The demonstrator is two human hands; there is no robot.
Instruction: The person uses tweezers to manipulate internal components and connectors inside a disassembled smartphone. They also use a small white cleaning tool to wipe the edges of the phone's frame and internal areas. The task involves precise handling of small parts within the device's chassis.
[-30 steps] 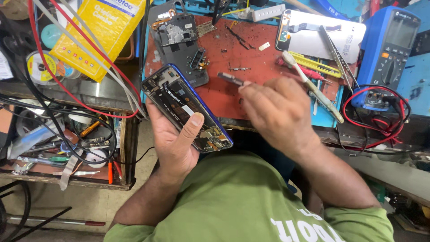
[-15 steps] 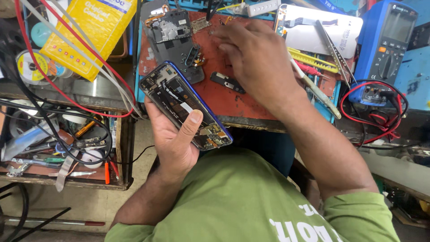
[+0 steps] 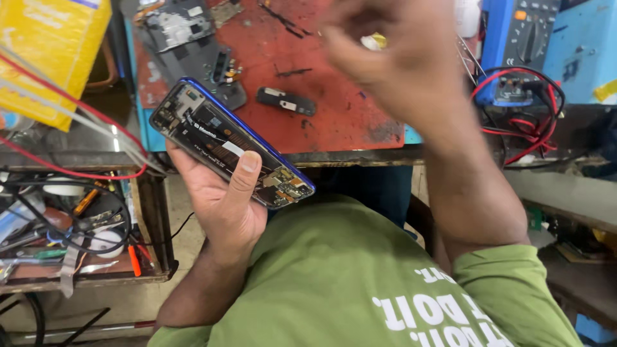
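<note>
My left hand (image 3: 225,205) grips an opened smartphone (image 3: 225,144) with a blue frame. Its circuit boards and battery face up, and my thumb lies across its middle. The phone is tilted over the near edge of a red work mat (image 3: 340,109). My right hand (image 3: 405,64) is raised above the mat's right side. It is blurred and its fingers are curled. A small pale thing (image 3: 374,42) shows at its fingertips, and whether the hand holds it is unclear. A small dark phone part (image 3: 286,101) lies on the mat between the hands.
A dark dismantled phone panel (image 3: 186,38) lies at the mat's far left. A blue multimeter (image 3: 520,38) with red and black leads (image 3: 533,122) stands to the right. A yellow box (image 3: 45,51) sits at the far left, above a low shelf (image 3: 71,238) of tools and cables.
My right hand has lifted off the mat's far side and moved right and toward the camera. The view has come closer. My left hand still holds the phone in the same way.
</note>
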